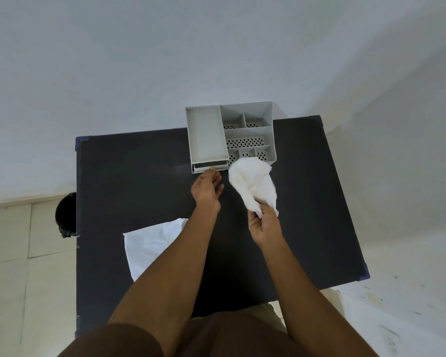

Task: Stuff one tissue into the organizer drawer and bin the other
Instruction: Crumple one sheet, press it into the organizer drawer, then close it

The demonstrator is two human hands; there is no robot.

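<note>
Pulling organizer drawer (209, 168) open with left hand (206, 188), fingers loosely spread, looks barely out. Right hand (264, 226) pinching crumpled tissue (251, 182) beside it. Nothing stuffed yet; flat tissue (152, 244) unbinned, bin (66, 215) off table's left edge.

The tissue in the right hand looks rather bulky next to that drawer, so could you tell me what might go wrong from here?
1. The crumpled tissue looks wider than the slight gap of the drawer, so it may jam or spill out.
2. The left hand pulling the drawer might drag the light organizer along the table.
</note>
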